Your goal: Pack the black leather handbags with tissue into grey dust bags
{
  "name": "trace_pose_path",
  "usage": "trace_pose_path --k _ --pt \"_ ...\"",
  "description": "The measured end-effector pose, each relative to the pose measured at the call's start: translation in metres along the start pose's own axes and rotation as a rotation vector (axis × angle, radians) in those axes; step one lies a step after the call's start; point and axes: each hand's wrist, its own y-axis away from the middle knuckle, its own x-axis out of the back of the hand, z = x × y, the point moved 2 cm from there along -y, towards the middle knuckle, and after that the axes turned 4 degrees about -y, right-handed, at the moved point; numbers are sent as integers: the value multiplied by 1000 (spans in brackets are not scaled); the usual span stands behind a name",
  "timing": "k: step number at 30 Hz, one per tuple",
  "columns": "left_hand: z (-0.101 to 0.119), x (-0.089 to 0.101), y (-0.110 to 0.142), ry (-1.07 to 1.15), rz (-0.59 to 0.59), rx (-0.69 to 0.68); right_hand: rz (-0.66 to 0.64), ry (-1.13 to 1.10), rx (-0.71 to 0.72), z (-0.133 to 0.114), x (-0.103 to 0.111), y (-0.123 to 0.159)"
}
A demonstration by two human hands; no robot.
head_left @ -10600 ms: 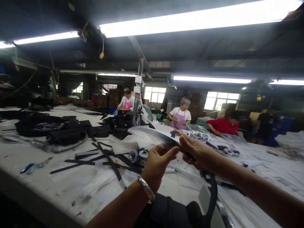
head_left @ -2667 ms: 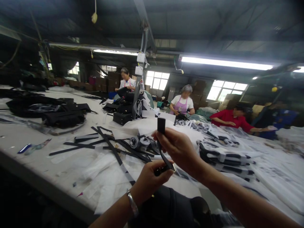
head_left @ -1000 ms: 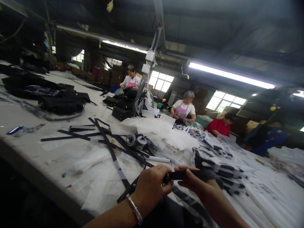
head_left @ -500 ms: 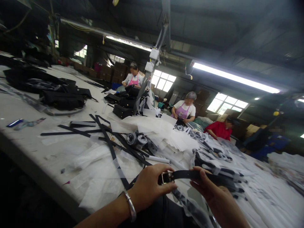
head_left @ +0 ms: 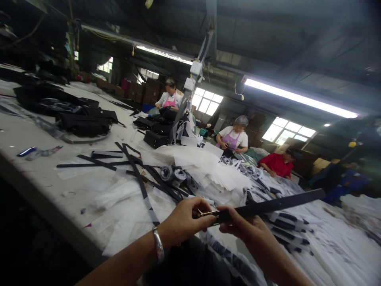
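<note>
My left hand (head_left: 186, 219), with a silver bracelet on its wrist, pinches the gold-coloured buckle (head_left: 206, 213) of a black strap (head_left: 279, 201). Beside it, my right hand (head_left: 242, 226) grips the strap close to the buckle, thumb on the near face. The strap's long end sticks out to the right and slightly upward, above the table. Below my hands lies a dark black item (head_left: 193, 262), partly hidden by my arms; its kind is unclear. A plastic-wrapped strap (head_left: 235, 258) runs beneath my right hand.
White paper sheets (head_left: 205, 163), loose black straps (head_left: 135, 174) and wrapped rolls (head_left: 172, 174) cover the table's middle. Black bags (head_left: 156, 137) stand farther back near a post. Snips (head_left: 44, 152) lie at the left. Several people work across the table.
The strap has turned from a drooping curve to a straight line pointing right and up. My right hand has moved left along it, close to the buckle and my left hand.
</note>
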Motion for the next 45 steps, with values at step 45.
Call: trace_pose_path --k 45 --pt "-4 5 3 25 55 55 -57 710 442 -15 -34 9"
